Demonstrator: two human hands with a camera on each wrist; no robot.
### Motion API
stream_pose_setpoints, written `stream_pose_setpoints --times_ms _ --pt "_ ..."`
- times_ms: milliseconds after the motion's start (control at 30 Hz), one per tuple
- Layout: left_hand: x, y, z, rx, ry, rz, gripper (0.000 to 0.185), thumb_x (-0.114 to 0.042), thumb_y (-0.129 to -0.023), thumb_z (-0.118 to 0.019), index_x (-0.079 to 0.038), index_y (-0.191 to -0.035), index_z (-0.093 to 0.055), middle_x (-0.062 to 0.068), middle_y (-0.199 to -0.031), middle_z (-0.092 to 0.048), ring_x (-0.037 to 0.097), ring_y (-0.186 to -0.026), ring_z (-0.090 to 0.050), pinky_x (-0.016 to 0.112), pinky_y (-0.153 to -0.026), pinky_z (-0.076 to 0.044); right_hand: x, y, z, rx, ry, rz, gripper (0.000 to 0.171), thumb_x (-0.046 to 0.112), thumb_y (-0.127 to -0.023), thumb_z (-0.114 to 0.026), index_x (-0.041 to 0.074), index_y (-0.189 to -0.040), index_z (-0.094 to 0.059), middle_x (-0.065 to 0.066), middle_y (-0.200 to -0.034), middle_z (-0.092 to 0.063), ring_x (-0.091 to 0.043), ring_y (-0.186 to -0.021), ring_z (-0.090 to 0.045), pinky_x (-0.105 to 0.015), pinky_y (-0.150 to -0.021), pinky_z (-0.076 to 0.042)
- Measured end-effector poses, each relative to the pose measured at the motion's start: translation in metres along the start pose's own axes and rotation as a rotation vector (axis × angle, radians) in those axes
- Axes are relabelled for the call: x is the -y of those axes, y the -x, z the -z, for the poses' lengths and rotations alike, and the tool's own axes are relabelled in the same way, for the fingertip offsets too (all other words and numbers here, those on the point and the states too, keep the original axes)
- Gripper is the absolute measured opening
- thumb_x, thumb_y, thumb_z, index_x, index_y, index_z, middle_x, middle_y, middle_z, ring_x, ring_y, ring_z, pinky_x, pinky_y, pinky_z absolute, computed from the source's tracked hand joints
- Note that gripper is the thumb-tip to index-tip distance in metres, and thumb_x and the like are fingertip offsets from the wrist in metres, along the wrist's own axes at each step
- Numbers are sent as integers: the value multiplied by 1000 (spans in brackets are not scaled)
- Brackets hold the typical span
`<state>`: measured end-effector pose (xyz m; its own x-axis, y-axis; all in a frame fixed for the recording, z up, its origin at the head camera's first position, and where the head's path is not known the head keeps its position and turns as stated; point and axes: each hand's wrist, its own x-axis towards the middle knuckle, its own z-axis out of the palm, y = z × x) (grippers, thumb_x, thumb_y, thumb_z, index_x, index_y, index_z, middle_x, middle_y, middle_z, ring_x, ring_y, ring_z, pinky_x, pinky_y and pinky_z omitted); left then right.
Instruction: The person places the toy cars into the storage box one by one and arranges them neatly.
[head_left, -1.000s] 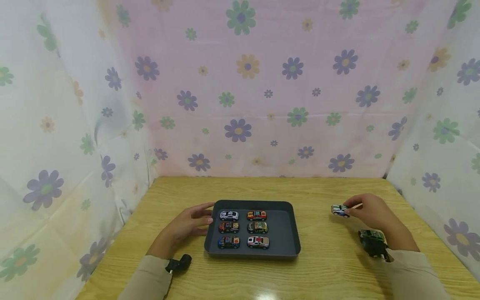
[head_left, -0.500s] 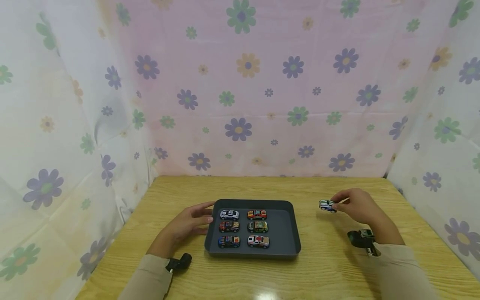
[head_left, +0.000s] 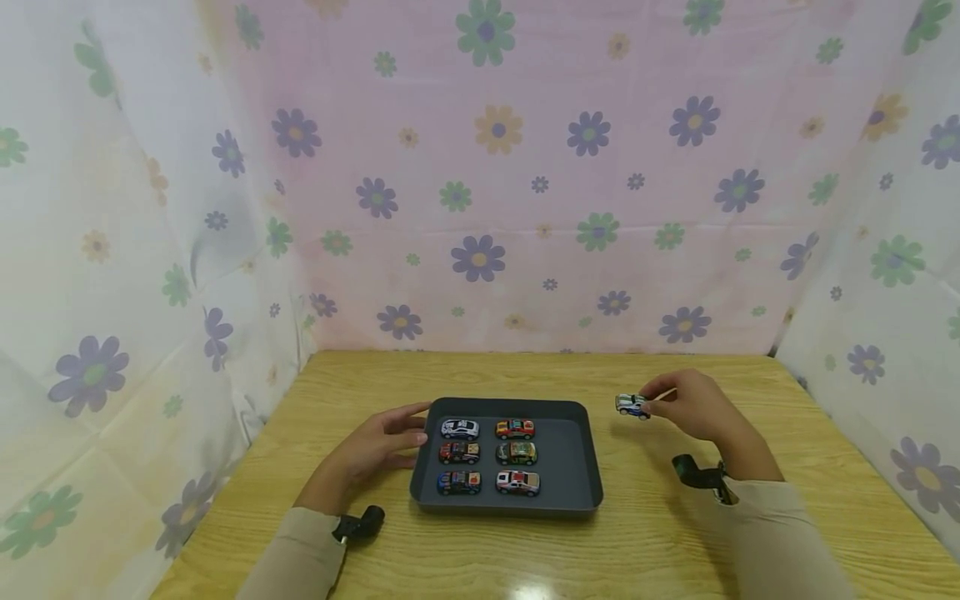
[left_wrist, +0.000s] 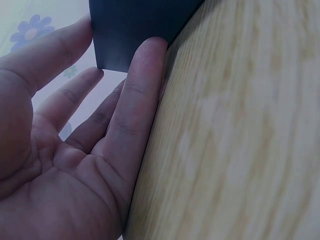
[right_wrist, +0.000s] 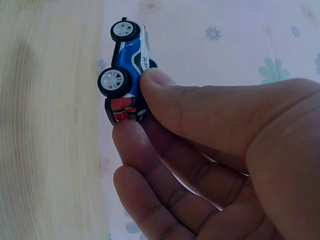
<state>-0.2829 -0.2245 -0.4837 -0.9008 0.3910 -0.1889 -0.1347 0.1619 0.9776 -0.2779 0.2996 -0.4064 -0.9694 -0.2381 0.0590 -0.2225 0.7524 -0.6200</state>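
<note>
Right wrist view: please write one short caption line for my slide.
Right hand pinches a small blue-and-white toy car with white wheels between thumb and fingers above the light wooden table.

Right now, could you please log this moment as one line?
right hand: pinches toy car | left hand: touches tray | tray: six cars

Toy car [right_wrist: 127,70] pinched between my thumb and fingertips: glossy painted body, smooth white plastic wheels. Tray [head_left: 577,467] against my left fingertips: dark, matt, smooth-walled, likely plastic. Table [head_left: 660,542] under my fingers: pale wood grain with a slight sheen. Curtain [head_left: 480,167] beyond my fingers: thin printed cloth, softly creased. My sleeves [head_left: 780,542]: matt beige fabric.
</note>
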Motion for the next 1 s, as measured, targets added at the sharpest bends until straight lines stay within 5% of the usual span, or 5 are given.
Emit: stream_pose_setpoints --times_ms 1000 --pt "-1 0 0 10 15 -3 69 -21 -98 -74 -22 -159 -43 23 -157 -44 31 -126 -64 47 -95 -61 47 -25 -41 60 -63 43 15 16 -96 -74 10 -110 -78 -5 -106 -75 -22 -96 -71 -42 -80 -60"
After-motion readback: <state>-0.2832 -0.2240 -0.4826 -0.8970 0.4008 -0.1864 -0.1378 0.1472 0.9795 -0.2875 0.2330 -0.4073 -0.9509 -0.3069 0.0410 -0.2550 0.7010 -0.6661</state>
